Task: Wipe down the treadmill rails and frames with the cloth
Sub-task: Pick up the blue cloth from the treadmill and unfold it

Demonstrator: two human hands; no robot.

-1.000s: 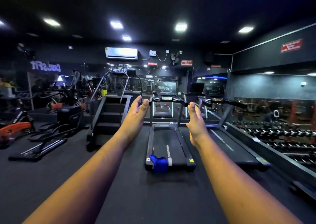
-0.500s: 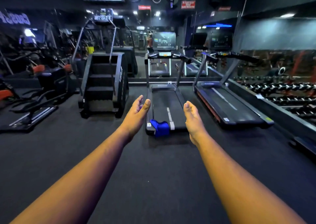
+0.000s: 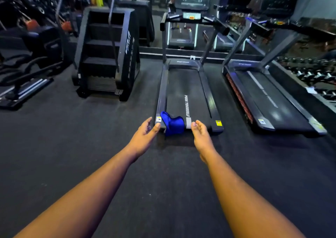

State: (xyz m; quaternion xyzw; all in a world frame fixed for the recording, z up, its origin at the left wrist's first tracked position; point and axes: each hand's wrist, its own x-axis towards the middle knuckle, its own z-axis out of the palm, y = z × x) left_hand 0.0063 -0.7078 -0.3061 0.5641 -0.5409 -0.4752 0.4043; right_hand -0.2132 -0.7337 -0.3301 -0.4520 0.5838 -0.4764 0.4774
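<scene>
A black treadmill (image 3: 206, 92) stands straight ahead, its belt marked "PUSH YOURSELF". A crumpled blue cloth (image 3: 172, 124) lies on the rear left corner of its deck, hanging over the back edge. Both my arms stretch forward. My left hand (image 3: 144, 136) is open just left of the cloth, fingers apart, not touching it. My right hand (image 3: 201, 136) is open just right of the cloth, in front of the deck's rear edge. Neither hand holds anything.
A second treadmill (image 3: 269, 99) stands to the right, with a dumbbell rack (image 3: 316, 77) beyond it. A black stair-climber (image 3: 107, 56) stands left of the middle treadmill, with other gym machines (image 3: 27, 70) at far left. Dark rubber floor (image 3: 163, 192) lies under my arms.
The view has tilted down and moved closer to the treadmill. Both hands have stayed open and now frame the blue cloth on either side.
</scene>
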